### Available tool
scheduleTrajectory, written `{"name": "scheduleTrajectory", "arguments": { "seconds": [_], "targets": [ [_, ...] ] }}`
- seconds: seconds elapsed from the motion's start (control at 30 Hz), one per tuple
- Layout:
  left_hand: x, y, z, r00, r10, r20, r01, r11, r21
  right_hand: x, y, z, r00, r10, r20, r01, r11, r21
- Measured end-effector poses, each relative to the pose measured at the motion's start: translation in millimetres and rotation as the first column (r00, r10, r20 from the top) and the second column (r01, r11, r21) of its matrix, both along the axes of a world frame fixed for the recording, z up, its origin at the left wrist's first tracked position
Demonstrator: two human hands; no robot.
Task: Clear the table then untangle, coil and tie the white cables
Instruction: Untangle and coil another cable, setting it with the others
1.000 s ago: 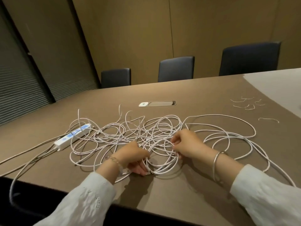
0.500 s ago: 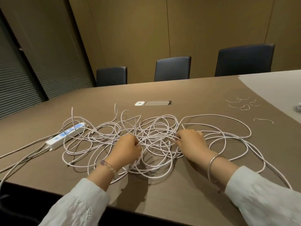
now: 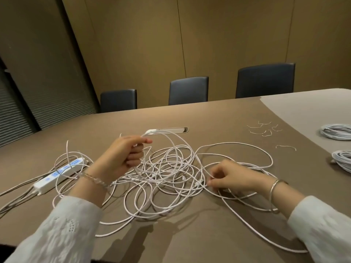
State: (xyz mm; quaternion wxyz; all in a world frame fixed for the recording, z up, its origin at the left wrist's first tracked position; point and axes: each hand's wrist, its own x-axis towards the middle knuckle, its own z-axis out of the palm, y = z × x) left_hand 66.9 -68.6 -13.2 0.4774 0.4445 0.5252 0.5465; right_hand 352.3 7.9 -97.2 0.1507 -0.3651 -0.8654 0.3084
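Since the earlier frame the left hand [image 3: 121, 154] has risen off the bench [image 3: 190, 234] and now holds a strand of the white cables [image 3: 167, 179] lifted above the heap, fingers curled round it, the loop arching away to its right. The right hand [image 3: 229, 176] has slid toward the near right of the tangle and pinches a strand low against the bench, fingertips curled.

The tangle lies between and just beyond both hands, loops spreading past the right wrist toward the near edge. Left of the left hand, partly under cable loops, lies a white power strip [image 3: 60, 173] with blue sockets; any lettering on it is too small to read.

Beyond the left hand sits a slot-shaped bench outlet [image 3: 176, 130]. Far right of the right hand lie loose twist ties [image 3: 266, 129] and two coiled cable bundles [image 3: 337, 131]. Three dark chairs [image 3: 188, 91] stand behind the bench.
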Motion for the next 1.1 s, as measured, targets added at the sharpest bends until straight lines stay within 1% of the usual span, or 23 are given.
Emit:
{"name": "scheduleTrajectory", "arguments": {
  "seconds": [0.1, 0.2, 0.3, 0.37, 0.43, 0.47, 0.57, 0.63, 0.7, 0.77, 0.8, 0.83, 0.87, 0.9, 0.93, 0.97, 1.0, 1.03, 1.07, 1.1],
  "targets": [
    [-10.1, 0.4, 10.5, 0.997, 0.058, 0.057, -0.063, 0.994, 0.09, 11.6, 4.5, 3.2, 1.0, -0.028, 0.012, 0.029, 1.0, -0.012],
    [-21.0, -0.2, 13.0, 0.983, 0.126, 0.131, -0.148, 0.973, 0.178, 22.1, 4.9, 10.2, 0.996, -0.09, 0.014, 0.089, 0.994, 0.067],
    [-32.5, -1.8, 13.3, 0.96, 0.141, 0.244, -0.195, 0.958, 0.211, 34.2, 2.0, 17.8, 0.975, -0.154, -0.161, 0.157, 0.988, 0.003],
    [-34.2, -2.5, 11.2, 0.952, 0.103, 0.288, -0.167, 0.964, 0.209, 39.9, -3.7, 24.4, 0.951, -0.145, -0.272, 0.146, 0.989, -0.018],
    [-27.2, -1.9, 5.7, 0.954, 0.061, 0.292, -0.125, 0.971, 0.205, 38.6, -14.2, 32.0, 0.937, -0.108, -0.332, 0.107, 0.994, -0.021],
    [-20.7, -0.5, 2.7, 0.958, 0.049, 0.281, -0.109, 0.973, 0.203, 34.9, -21.3, 36.3, 0.939, -0.087, -0.334, 0.089, 0.996, -0.008],
    [7.5, 4.5, -4.5, 0.977, 0.018, 0.213, -0.056, 0.983, 0.175, 16.2, -40.7, 46.5, 0.955, -0.016, -0.296, 0.031, 0.998, 0.048],
    [30.5, 7.5, -8.5, 0.987, -0.031, 0.155, 0.008, 0.989, 0.146, 3.4, -50.8, 52.8, 0.969, 0.011, -0.247, 0.024, 0.99, 0.137],
    [52.0, 9.3, -13.0, 0.991, -0.093, 0.097, 0.083, 0.99, 0.11, -7.0, -57.5, 57.6, 0.975, 0.0, -0.223, 0.051, 0.974, 0.223],
    [68.1, 10.8, -17.5, 0.991, -0.126, 0.046, 0.121, 0.987, 0.106, -12.4, -60.1, 60.3, 0.969, -0.07, -0.238, 0.14, 0.946, 0.292],
    [74.0, 12.2, -18.7, 0.996, -0.093, -0.008, 0.093, 0.989, 0.114, -12.3, -59.5, 60.7, 0.957, -0.119, -0.266, 0.203, 0.927, 0.316],
    [76.9, 13.6, -19.8, 0.995, -0.02, -0.097, 0.033, 0.991, 0.127, -11.4, -58.4, 60.0, 0.941, -0.164, -0.297, 0.262, 0.907, 0.329],
    [79.0, 15.8, -20.2, 0.973, 0.072, -0.222, -0.041, 0.989, 0.141, -9.1, -56.3, 58.7, 0.921, -0.203, -0.332, 0.316, 0.889, 0.333],
    [79.1, 18.2, -21.1, 0.925, 0.148, -0.351, -0.101, 0.984, 0.149, -6.7, -54.1, 56.8, 0.901, -0.232, -0.366, 0.36, 0.872, 0.332],
    [79.6, 19.7, -21.8, 0.88, 0.173, -0.443, -0.125, 0.983, 0.135, -4.7, -51.7, 54.4, 0.881, -0.251, -0.401, 0.396, 0.855, 0.335],
    [80.3, 22.0, -23.1, 0.877, 0.128, -0.463, -0.102, 0.992, 0.081, -3.5, -48.9, 51.7, 0.863, -0.256, -0.436, 0.423, 0.837, 0.348],
    [84.0, 25.5, -24.4, 0.918, 0.03, -0.394, -0.039, 0.999, -0.013, -1.7, -44.6, 48.5, 0.848, -0.252, -0.465, 0.446, 0.814, 0.372],
    [86.3, 25.9, -25.1, 0.961, -0.085, -0.265, 0.054, 0.991, -0.122, -2.8, -42.4, 45.8, 0.84, -0.239, -0.487, 0.459, 0.791, 0.405],
    [89.8, 27.5, -25.9, 0.972, -0.193, -0.137, 0.162, 0.965, -0.207, -4.1, -39.5, 43.1, 0.831, -0.232, -0.506, 0.479, 0.761, 0.437],
    [93.3, 30.3, -28.5, 0.958, -0.281, -0.057, 0.259, 0.934, -0.245, -5.3, -36.0, 39.9, 0.82, -0.231, -0.523, 0.501, 0.732, 0.461]
  ]
}}
